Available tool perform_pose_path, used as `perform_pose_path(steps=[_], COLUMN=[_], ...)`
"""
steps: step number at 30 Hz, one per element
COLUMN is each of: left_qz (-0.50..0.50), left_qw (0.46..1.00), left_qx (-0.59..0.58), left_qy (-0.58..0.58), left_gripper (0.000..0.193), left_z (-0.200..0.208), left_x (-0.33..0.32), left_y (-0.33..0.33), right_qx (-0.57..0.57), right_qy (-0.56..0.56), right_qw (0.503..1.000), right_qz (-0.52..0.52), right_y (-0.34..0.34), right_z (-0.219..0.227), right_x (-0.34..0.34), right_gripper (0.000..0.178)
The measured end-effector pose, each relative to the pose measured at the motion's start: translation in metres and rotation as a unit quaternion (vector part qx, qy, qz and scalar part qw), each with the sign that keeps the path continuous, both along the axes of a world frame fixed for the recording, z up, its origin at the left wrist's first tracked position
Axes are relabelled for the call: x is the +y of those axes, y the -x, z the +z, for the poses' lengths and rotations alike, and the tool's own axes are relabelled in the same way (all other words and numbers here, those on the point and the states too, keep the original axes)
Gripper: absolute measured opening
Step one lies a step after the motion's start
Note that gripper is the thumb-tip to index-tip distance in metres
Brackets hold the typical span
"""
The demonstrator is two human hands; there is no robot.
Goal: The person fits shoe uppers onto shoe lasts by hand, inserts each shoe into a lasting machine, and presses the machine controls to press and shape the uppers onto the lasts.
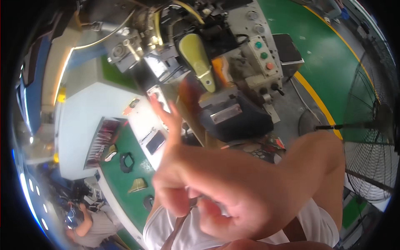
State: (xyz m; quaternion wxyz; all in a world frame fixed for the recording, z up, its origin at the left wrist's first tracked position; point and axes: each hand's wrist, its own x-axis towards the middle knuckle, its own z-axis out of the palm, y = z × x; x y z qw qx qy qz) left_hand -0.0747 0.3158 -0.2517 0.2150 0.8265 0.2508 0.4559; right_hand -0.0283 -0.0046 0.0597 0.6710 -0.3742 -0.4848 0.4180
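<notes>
My left hand (167,118) reaches forward beside the machine, fingers spread, near a small white panel (155,92). Whether a fingertip touches that panel I cannot tell. Close to the camera and somewhat blurred, my right hand (233,191) is raised in front of my body with its fingers curled in. What the curled fingers hold, if anything, is hidden. Ahead, a yellow-green shoe-sole-shaped piece (192,52) lies in the machine, its narrow end toward me. Below that end is a dark machine housing (237,121) with a metal plate on it.
A control box (263,55) with green and red buttons stands right of the machine. At right is a caged fan (368,162). On the left, a phone (155,142) lies on a white tabletop; shoe pieces (138,185) rest on a green surface. Another person (98,227) is at lower left.
</notes>
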Motion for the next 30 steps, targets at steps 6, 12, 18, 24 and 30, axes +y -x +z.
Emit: perform_pose_path(steps=[6,12,18,24,30], left_qz=[-0.215,-0.314,-0.392,-0.438,-0.36], left_qw=[0.976,0.918,0.802,0.667,0.659], left_qx=[-0.02,0.006,0.015,-0.006,0.054], left_qy=[-0.016,0.243,0.451,0.603,0.658], left_gripper=[0.054,0.051,0.049,0.047,0.043], left_z=[-0.04,-0.073,-0.099,-0.105,-0.089], left_x=[-0.073,-0.129,-0.144,-0.159,-0.168], left_y=[0.052,0.09,0.096,0.096,0.108], right_qx=[-0.066,0.015,-0.098,-0.216,-0.191], right_qy=[-0.057,0.004,0.021,0.229,0.319], right_qw=[0.994,0.998,0.993,0.948,0.928], right_qz=[-0.071,-0.055,-0.055,-0.053,-0.028], right_y=[-0.003,0.023,0.05,0.046,0.027], right_z=[0.001,0.008,-0.036,-0.177,-0.267], right_x=[-0.006,0.008,0.035,0.021,0.022], right_gripper=[0.031,0.039,0.03,0.025,0.024])
